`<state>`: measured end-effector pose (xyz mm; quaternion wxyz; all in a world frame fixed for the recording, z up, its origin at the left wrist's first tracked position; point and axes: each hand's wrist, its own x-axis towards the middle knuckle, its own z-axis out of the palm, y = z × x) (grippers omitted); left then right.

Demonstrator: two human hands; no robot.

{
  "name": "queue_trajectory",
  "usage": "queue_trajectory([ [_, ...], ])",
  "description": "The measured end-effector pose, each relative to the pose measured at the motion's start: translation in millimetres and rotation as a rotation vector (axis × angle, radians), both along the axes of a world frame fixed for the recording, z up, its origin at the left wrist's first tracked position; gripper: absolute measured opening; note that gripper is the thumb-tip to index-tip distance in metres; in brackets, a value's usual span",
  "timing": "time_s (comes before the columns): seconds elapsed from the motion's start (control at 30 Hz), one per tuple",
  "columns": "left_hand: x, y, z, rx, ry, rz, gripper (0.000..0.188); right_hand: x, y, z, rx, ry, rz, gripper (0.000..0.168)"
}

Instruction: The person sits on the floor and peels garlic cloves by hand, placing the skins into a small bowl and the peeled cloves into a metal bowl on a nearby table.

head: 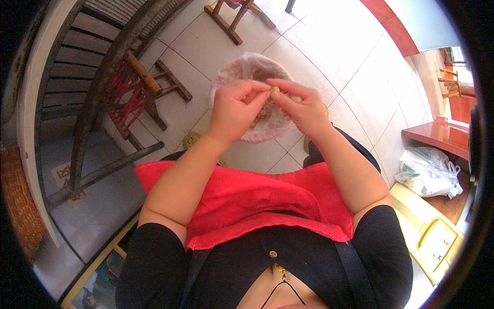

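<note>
Over a round basin point(266, 63) lined with clear plastic, my two hands meet at the fingertips. Between them they pinch a small pale tan piece point(274, 90), which looks like a peanut in its shell. My left hand point(238, 108) grips it from the left with thumb and forefinger. From the right comes my right hand point(303, 106), whose curled fingers hold another pale piece point(296, 99). Loose light-brown bits point(260, 116) lie in the basin below; the hands hide part of them. A red apron point(262, 193) spreads across my lap.
A folding stool with red straps point(131, 92) and a dark wooden chair point(96, 73) stand at the left. Another wooden stool point(231, 27) is beyond the basin. At the right, a plastic bag point(426, 172) sits beneath a reddish-brown ledge point(436, 135), near a yellow plastic item point(428, 231).
</note>
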<state>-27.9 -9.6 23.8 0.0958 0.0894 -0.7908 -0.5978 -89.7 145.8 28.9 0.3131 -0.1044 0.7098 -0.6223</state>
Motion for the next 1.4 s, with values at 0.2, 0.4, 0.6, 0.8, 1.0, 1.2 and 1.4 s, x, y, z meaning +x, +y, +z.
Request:
queue_trajectory([
  [0.2,4,0,-1,0.078,-0.078,0.021,0.011,-4,5,1,0.091,0.597,-0.029,0.025],
  [0.4,5,-1,2,0.104,-0.079,-0.058,0.012,-1,6,5,0.1,0.833,0.01,0.025],
  [0.6,6,-1,6,-0.014,-0.034,-0.096,0.008,3,8,5,0.093,0.962,0.054,0.026],
  [0.8,4,4,5,-0.004,-0.061,0.012,0.002,5,5,3,-0.008,0.769,-0.004,0.026],
  [1.0,1,-6,-5,0.102,-0.15,0.114,0.005,3,8,8,-0.071,0.096,-0.095,0.029],
  [1.2,-1,1,0,0.294,-0.259,-0.036,0.012,2,8,-1,-0.13,0.116,-0.116,0.026],
  [1.4,-1,0,-1,0.545,-0.312,-0.077,0.011,0,8,-6,-0.136,0.404,-0.059,0.02],
])
